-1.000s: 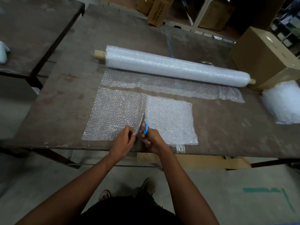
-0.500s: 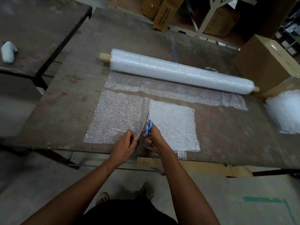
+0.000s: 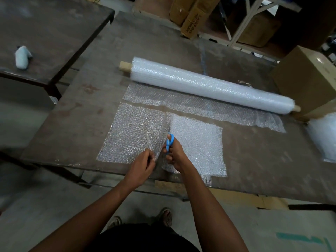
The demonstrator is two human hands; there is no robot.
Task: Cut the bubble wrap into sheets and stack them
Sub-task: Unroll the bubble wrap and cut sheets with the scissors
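Scissors (image 3: 169,140) gripped in right hand (image 3: 175,154), blades in wrap | left hand (image 3: 143,165) pinches sheet (image 3: 133,134) edge | roll (image 3: 209,86) beyond on table (image 3: 72,115)

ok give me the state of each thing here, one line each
bubble wrap roll: lying on the table, partly unrolled
piece being cut: flat, near edge lifted
stacked sheets: flat, right of the cut
scissors: in the right hand, blades hidden in the wrap
left hand: pinching the cut edge
right hand: gripping the scissors
cardboard box: closed
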